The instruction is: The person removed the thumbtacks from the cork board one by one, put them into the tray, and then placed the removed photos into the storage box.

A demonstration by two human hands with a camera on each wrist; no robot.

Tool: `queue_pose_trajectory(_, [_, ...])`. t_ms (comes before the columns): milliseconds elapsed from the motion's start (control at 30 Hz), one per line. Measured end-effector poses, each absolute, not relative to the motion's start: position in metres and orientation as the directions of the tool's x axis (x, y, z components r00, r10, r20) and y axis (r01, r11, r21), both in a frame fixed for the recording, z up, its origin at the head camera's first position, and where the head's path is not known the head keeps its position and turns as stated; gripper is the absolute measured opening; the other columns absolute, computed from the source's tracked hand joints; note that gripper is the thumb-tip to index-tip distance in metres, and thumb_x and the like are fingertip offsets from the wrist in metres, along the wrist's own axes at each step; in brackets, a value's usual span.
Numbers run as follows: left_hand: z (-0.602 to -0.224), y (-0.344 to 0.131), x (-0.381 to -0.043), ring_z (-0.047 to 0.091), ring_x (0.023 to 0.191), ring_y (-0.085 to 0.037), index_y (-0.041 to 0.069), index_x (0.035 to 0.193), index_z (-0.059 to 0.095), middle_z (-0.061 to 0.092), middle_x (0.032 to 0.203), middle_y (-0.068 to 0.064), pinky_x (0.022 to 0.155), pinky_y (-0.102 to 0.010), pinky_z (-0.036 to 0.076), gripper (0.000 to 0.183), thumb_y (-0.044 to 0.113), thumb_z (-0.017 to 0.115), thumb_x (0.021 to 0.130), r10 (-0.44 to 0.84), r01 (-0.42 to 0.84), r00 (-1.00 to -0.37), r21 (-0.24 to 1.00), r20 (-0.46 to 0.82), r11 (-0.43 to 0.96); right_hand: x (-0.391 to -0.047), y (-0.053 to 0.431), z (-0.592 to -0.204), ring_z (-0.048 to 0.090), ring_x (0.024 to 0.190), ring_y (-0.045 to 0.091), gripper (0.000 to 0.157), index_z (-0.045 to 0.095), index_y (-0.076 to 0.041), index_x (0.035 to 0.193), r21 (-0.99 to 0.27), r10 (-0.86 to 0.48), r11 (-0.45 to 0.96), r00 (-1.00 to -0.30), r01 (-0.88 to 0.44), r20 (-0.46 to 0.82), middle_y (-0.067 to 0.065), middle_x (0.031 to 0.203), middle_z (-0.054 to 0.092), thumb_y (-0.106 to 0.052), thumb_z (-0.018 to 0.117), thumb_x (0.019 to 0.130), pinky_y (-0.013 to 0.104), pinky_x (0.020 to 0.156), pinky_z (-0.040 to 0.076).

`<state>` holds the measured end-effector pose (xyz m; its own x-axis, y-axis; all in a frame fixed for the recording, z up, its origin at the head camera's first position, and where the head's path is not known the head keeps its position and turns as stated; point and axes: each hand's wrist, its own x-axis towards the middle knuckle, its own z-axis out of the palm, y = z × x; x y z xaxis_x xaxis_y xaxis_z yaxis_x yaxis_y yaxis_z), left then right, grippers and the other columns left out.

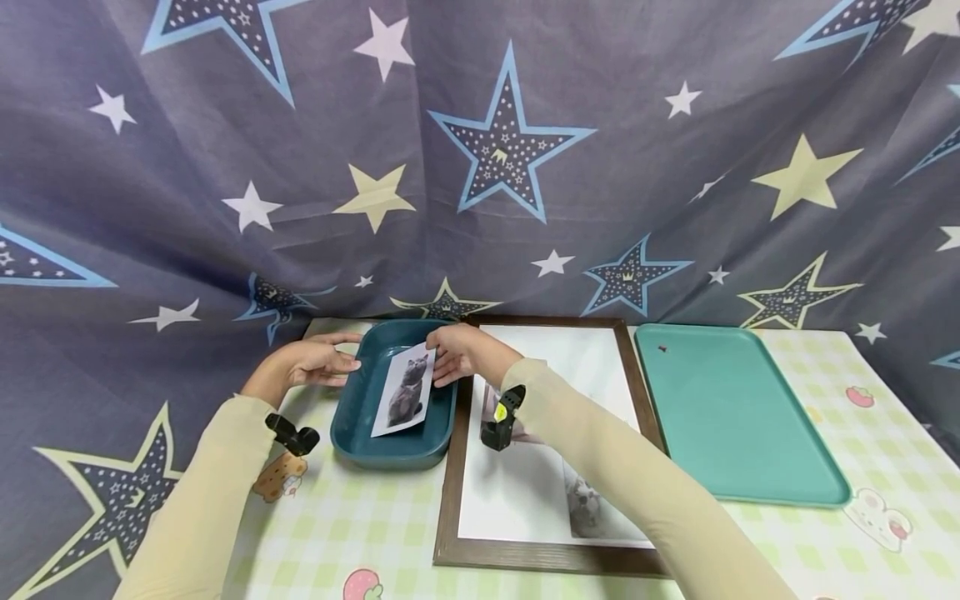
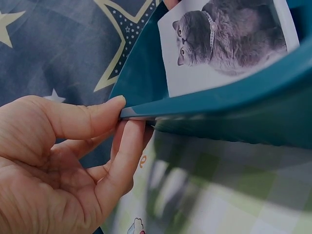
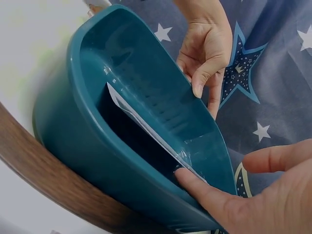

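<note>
A photo card of a grey cat (image 1: pixel 408 390) lies tilted inside a deep teal tray (image 1: pixel 354 417). My left hand (image 1: pixel 321 360) pinches the tray's left rim, thumb above and fingers beneath, as the left wrist view shows. At the card's upper right edge is my right hand (image 1: pixel 459 354), reaching over the tray's right rim. Seen from the right wrist, one extended finger (image 3: pixel 200 187) touches the card (image 3: pixel 146 129) near its end, while the thumb (image 3: pixel 268 158) stands apart from it.
A brown-framed white board (image 1: pixel 517 492) sits right of the tray, with pictures on it, one of a pale animal (image 1: pixel 588 504). Farther right lies a flat light green tray (image 1: pixel 738 417) with a small dark red object (image 1: pixel 662 348). A starry curtain (image 1: pixel 645 75) hangs behind the table.
</note>
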<state>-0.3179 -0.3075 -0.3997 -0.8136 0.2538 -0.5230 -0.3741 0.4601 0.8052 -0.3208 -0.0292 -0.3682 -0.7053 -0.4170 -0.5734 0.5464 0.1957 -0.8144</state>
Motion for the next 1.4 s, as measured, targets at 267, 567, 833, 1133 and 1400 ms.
queue_pose_trajectory(267, [-0.4003,-0.3076,-0.3182,0.029,0.151,-0.044,0.007,0.165,0.001,0.012,0.164,-0.037,0.095,-0.029,0.056,0.085,0.006,0.058,0.102,0.267,-0.381,-0.806,0.808,-0.528,0.449,-0.3199,-0.0283,-0.3706,0.036,0.146,0.049,0.063,0.020,0.012,0.157,-0.798,-0.442,0.159,-0.681,0.581,-0.584,0.037,0.159,0.028,-0.012,0.045,0.105,0.054,0.116,0.041])
queue_pose_trajectory(567, [-0.3988,-0.3073,-0.3194,0.034,0.149,-0.042,0.006,0.164,0.001,0.014,0.163,-0.038,0.095,-0.029,0.056,0.083,0.006,0.057,0.102,0.263,-0.371,-0.810,0.805,-0.524,0.462,-0.3185,-0.0311,-0.3693,0.027,0.152,0.048,0.067,0.017,0.009,0.159,-0.781,-0.451,0.139,-0.664,0.608,-0.597,0.035,0.163,0.021,-0.017,0.046,0.105,0.057,0.120,0.033])
queue_pose_trajectory(833, [-0.3978,-0.3065,-0.3176,0.052,0.137,-0.029,0.007,0.165,0.002,0.017,0.162,-0.037,0.095,-0.029,0.056,0.084,0.008,0.059,0.102,0.252,-0.367,-0.811,0.795,-0.528,0.483,-0.3179,-0.0329,-0.3726,0.024,0.153,0.046,0.068,0.014,0.008,0.160,-0.769,-0.459,0.147,-0.646,0.622,-0.610,0.034,0.164,0.019,-0.018,0.046,0.105,0.057,0.122,0.030])
queue_pose_trajectory(1133, [-0.3982,-0.3050,-0.3178,0.044,0.143,-0.036,0.007,0.165,0.002,0.018,0.162,-0.037,0.094,-0.029,0.057,0.083,0.007,0.057,0.103,0.245,-0.366,-0.812,0.790,-0.529,0.492,-0.3171,-0.0330,-0.3736,0.020,0.154,0.047,0.070,0.011,0.004,0.162,-0.762,-0.476,0.140,-0.632,0.632,-0.611,0.034,0.165,0.016,-0.019,0.046,0.106,0.058,0.123,0.027])
queue_pose_trajectory(1400, [-0.3970,-0.3044,-0.3176,0.035,0.148,-0.043,0.007,0.165,0.002,0.018,0.162,-0.038,0.097,-0.032,0.056,0.083,0.006,0.057,0.103,0.249,-0.364,-0.813,0.793,-0.527,0.489,-0.3178,-0.0346,-0.3740,0.019,0.154,0.048,0.072,0.009,0.004,0.162,-0.762,-0.471,0.138,-0.635,0.633,-0.613,0.035,0.165,0.015,-0.020,0.047,0.105,0.060,0.123,0.026])
